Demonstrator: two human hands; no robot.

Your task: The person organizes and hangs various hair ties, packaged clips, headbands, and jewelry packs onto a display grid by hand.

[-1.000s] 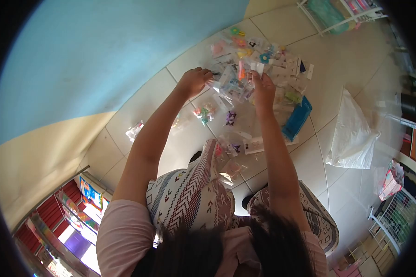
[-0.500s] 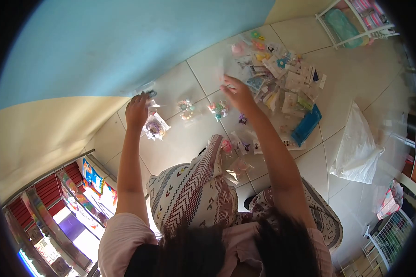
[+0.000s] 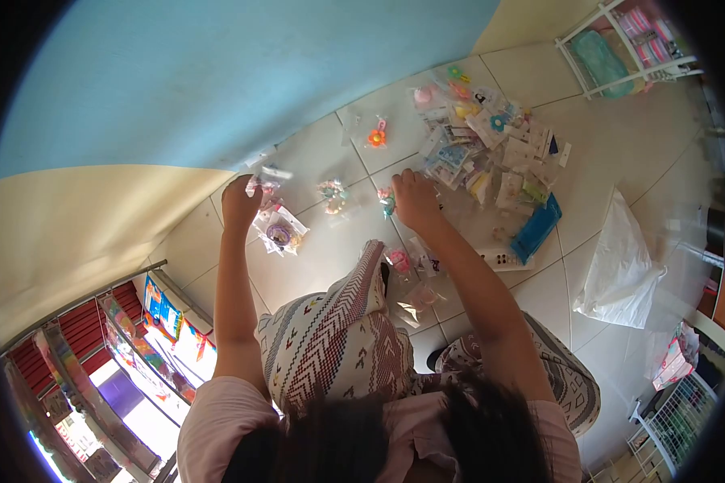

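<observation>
My left hand (image 3: 240, 203) is by the wall's foot, fingers closed at the edge of a small clear packet with something pinkish (image 3: 254, 187) inside. Just below it lies a packet with a purple hair tie (image 3: 279, 234). My right hand (image 3: 416, 201) is low over the tiles with its fingers bent together; what they hold, if anything, is hidden. Beside its fingertips is a packet of colourful beads (image 3: 387, 201), partly covered. A similar beaded packet (image 3: 332, 193) lies between the hands. Farther up is a packet with an orange flower (image 3: 377, 137).
A heap of packaged accessories (image 3: 491, 145) spreads to the right, with a blue packet (image 3: 536, 229) at its lower edge. A white plastic bag (image 3: 620, 270) lies farther right. White wire racks (image 3: 604, 52) stand at the upper right. A pink packet (image 3: 398, 260) is near my knee.
My right hand has come down and back from the upper tiles, where the orange flower packet now lies. My left hand has shifted slightly downward; the dark ring-like item beside it no longer shows.
</observation>
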